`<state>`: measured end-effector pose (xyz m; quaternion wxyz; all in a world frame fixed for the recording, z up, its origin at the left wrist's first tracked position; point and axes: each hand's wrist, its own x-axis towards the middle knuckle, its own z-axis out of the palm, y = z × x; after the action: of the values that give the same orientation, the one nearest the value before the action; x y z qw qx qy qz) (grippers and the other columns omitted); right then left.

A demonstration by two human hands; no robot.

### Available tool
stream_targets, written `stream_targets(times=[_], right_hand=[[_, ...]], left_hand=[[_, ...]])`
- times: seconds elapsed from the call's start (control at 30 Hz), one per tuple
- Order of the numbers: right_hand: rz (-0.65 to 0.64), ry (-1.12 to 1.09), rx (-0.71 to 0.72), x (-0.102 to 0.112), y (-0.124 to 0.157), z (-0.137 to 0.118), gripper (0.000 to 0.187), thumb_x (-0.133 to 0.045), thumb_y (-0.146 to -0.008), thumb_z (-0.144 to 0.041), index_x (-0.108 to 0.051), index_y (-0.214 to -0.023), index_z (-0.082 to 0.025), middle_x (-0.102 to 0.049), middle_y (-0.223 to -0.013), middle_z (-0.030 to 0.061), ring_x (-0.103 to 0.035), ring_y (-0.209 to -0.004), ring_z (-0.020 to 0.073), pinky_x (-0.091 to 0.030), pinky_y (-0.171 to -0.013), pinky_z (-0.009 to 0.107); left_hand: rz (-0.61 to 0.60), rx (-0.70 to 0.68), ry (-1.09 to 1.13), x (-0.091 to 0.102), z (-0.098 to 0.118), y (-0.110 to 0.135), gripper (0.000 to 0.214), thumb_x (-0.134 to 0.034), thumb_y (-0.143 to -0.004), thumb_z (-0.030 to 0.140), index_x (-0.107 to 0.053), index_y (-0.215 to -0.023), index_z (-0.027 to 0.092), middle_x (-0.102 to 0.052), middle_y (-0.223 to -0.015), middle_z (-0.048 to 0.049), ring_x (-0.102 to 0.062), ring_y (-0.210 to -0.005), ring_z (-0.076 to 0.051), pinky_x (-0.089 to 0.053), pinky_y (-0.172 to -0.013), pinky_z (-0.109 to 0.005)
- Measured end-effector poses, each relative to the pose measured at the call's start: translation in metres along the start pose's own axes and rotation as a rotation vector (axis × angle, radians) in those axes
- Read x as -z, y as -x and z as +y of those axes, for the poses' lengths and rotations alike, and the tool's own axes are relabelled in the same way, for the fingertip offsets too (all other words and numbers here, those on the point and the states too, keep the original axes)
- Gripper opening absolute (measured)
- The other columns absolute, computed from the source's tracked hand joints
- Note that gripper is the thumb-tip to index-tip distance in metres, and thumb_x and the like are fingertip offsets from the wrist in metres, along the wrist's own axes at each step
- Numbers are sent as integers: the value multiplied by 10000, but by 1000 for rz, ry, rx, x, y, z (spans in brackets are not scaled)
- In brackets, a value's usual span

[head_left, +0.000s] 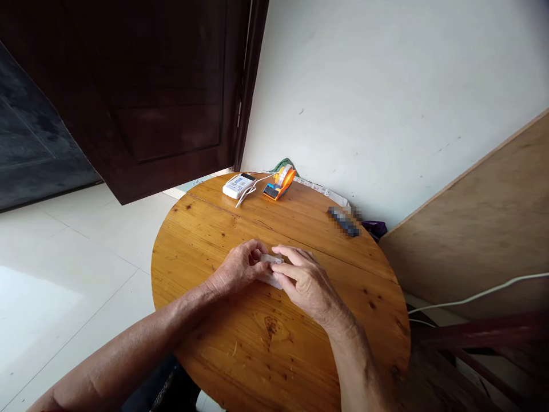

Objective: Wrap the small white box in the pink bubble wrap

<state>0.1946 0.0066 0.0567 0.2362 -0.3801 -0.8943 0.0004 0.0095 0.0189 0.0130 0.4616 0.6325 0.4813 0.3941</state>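
Both of my hands rest together in the middle of a round wooden table (240, 355). Between them lies a small pale flat piece (271, 259), perhaps paper or plastic, mostly hidden by the fingers. My left hand (238, 268) has its fingers curled and pinched on the piece's left side. My right hand (306, 280) presses on it from the right, fingers bent and close together. I cannot make out what the piece is.
At the table's far edge sit a white box-like device with a white cable (238, 184) and an orange tape dispenser (281, 182). A dark flat object (343, 221) lies at the right. A dark door (171, 97), a white wall and a leaning wooden board (476, 229) surround the table.
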Motion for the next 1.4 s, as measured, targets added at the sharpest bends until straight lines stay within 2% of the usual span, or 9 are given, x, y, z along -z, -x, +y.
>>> stream_targets(times=[0.23, 0.33, 0.47, 0.6, 0.73, 0.87, 1.1, 1.3, 1.4], right_hand=[[37, -125, -16, 0, -4, -8, 240, -557, -804, -83, -680, -649, -218, -686, -1172, 96, -635, -1047, 264, -477, -912, 444], [71, -385, -141, 6, -1, 3, 186, -586, -818, -177, -685, -666, -218, -694, -1144, 85, -646, -1042, 238, -485, -928, 392], [235, -617, -351, 11, 5, 27, 166, -607, -839, -305, -696, -733, -213, -707, -1075, 87, -660, -1026, 238, -501, -925, 391], [240, -733, -391, 7, 8, 38, 158, -632, -832, -337, -689, -749, -216, -705, -1068, 79, -672, -989, 225, -520, -897, 386], [205, -663, -351, 4, 6, 34, 94, -646, -818, -302, -698, -801, -226, -707, -1075, 73, -661, -1029, 223, -487, -961, 410], [151, -567, -309, 4, 4, 27, 94, -652, -796, -264, -708, -860, -225, -701, -1118, 82, -643, -1082, 231, -477, -985, 410], [99, -503, -304, -6, 1, 17, 373, -657, -764, -224, -648, -1137, -231, -688, -1177, 70, -627, -1112, 225, -484, -991, 395], [196, -493, -265, -20, -3, 13, 93, -618, -821, -212, -681, -887, -230, -704, -1023, 65, -649, -1012, 211, -503, -937, 374], [269, -457, -257, -23, -5, 10, 122, -586, -864, -220, -682, -789, -231, -694, -986, 63, -651, -975, 205, -509, -905, 365]], left_hand=[[-29, -3, 89, -1, -10, -5, 276, -675, -756, 332, -605, -976, 180, -531, -730, 44, -471, -648, -94, -367, -573, -195], [-39, 38, 166, 0, -5, -3, 293, -688, -755, 373, -611, -960, 177, -515, -698, 47, -458, -626, -91, -361, -566, -195], [-56, 78, 290, 3, 3, 0, 405, -715, -734, 353, -622, -1080, 164, -518, -708, 38, -473, -628, -92, -385, -577, -203], [59, 44, 342, 11, 3, -3, 451, -661, -740, 309, -614, -1156, 141, -464, -701, 45, -432, -595, -74, -376, -572, -204], [174, 74, 273, 18, -2, -8, 337, -607, -687, 274, -651, -990, 134, -400, -624, 63, -355, -538, -63, -311, -526, -201], [136, 101, 259, 20, 0, -7, 289, -600, -676, 303, -636, -909, 135, -422, -616, 56, -355, -519, -62, -286, -494, -198], [54, 57, 191, 17, 4, -3, 263, -633, -713, 331, -631, -887, 134, -420, -580, 69, -373, -517, -69, -297, -497, -200], [-8, -14, 96, 14, -2, 0, 216, -641, -749, 331, -611, -873, 156, -445, -593, 68, -384, -548, -75, -312, -530, -199], [-27, -5, 69, 11, -4, -1, 188, -647, -767, 314, -614, -870, 160, -465, -600, 68, -389, -544, -71, -305, -514, -191]])
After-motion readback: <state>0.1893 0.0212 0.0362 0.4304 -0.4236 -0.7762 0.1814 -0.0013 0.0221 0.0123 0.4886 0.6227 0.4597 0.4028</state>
